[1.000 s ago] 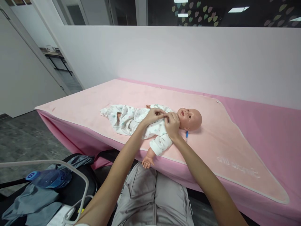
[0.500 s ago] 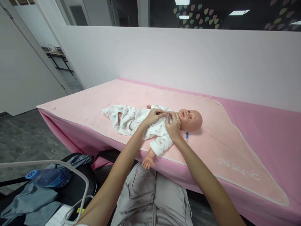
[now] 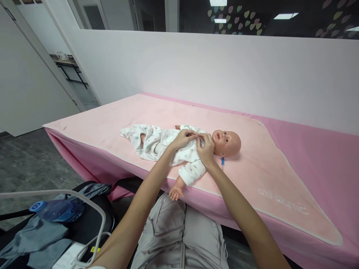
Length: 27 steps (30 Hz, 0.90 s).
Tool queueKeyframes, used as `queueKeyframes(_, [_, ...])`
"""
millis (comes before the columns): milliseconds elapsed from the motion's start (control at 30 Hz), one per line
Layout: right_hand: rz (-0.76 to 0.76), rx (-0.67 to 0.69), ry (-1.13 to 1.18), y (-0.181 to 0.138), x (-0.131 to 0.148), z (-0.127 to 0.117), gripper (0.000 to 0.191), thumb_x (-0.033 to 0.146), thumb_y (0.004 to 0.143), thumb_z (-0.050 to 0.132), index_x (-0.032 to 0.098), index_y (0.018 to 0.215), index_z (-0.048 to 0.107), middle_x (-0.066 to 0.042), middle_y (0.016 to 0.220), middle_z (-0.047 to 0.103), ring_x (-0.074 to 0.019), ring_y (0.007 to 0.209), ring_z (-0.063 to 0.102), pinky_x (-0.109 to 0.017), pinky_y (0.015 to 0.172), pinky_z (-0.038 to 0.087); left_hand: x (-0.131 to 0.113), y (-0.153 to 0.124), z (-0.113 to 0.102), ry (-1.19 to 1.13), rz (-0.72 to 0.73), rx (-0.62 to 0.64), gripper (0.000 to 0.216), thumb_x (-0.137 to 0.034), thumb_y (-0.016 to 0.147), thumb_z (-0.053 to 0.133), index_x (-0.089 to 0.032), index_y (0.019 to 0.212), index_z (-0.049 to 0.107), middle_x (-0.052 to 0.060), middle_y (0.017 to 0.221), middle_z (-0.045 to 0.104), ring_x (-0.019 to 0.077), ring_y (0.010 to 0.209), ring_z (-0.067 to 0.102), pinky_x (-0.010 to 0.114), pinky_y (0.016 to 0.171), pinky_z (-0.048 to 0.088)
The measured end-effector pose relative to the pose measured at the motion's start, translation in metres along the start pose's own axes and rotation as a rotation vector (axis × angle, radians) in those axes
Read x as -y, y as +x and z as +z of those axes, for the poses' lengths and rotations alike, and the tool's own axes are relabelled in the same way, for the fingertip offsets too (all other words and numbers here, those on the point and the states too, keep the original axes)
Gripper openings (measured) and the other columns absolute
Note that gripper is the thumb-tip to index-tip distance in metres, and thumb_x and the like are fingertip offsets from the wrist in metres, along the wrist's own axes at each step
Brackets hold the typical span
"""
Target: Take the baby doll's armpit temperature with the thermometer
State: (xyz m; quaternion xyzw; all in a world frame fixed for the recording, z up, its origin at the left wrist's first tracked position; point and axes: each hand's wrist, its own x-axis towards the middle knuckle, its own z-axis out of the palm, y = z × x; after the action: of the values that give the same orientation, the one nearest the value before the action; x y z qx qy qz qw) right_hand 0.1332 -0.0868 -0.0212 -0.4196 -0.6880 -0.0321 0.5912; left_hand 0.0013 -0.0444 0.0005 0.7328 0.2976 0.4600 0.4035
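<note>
A baby doll (image 3: 227, 142) lies on its back on a pale pink towel (image 3: 252, 168), head to the right. It wears a white patterned sleepsuit (image 3: 157, 140). My left hand (image 3: 183, 137) and my right hand (image 3: 206, 149) meet at the doll's chest just below the chin. Both pinch the sleepsuit fabric at the neckline, fingers closed. One bare doll arm (image 3: 177, 189) hangs over the front edge of the table. A small blue object (image 3: 223, 161) lies beside the doll's neck.
The pink-covered table (image 3: 322, 149) stands against a white partition wall. At lower left a black chair holds a blue-capped water bottle (image 3: 56, 210), grey cloth and a white cable (image 3: 84, 209). My grey trousers (image 3: 179, 239) show below.
Both hands stay at the doll's neckline with only small finger shifts. The view has moved slightly.
</note>
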Motion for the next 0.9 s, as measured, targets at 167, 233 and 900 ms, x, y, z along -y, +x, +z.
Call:
queueKeyframes(167, [0.088, -0.023, 0.047, 0.0015, -0.0016, 0.0017, 0.018, 0.012, 0.076, 0.044, 0.018, 0.088, 0.056, -0.004, 0.083, 0.059, -0.0170, 0.079, 0.055, -0.031, 0.074, 0.046, 0.0008, 0.0005, -0.0010, -0.017, 0.018, 0.027, 0.022, -0.031, 0.073, 0.061, -0.012, 0.080, 0.067, 0.006, 0.080, 0.066, 0.0159, 0.076, 0.058, 0.027, 0.072, 0.042])
queueKeyframes(233, [0.130, -0.032, 0.076, 0.0021, -0.0034, 0.0026, 0.020, 0.011, 0.074, 0.045, 0.018, 0.089, 0.056, -0.004, 0.082, 0.060, -0.0167, 0.077, 0.056, -0.031, 0.074, 0.046, 0.0000, 0.0004, -0.0010, -0.015, 0.021, 0.032, 0.022, -0.031, 0.072, 0.061, -0.012, 0.081, 0.067, 0.006, 0.080, 0.066, 0.0157, 0.077, 0.058, 0.026, 0.072, 0.041])
queueKeyframes(900, [0.068, -0.036, 0.008, -0.0013, -0.0034, 0.0027, 0.025, 0.011, 0.076, 0.042, 0.018, 0.097, 0.055, -0.007, 0.094, 0.058, -0.0183, 0.085, 0.053, -0.033, 0.079, 0.045, -0.0046, -0.0003, 0.0009, -0.037, -0.019, -0.015, 0.022, -0.030, 0.072, 0.063, -0.010, 0.080, 0.069, 0.007, 0.080, 0.068, 0.0166, 0.078, 0.059, 0.028, 0.074, 0.042])
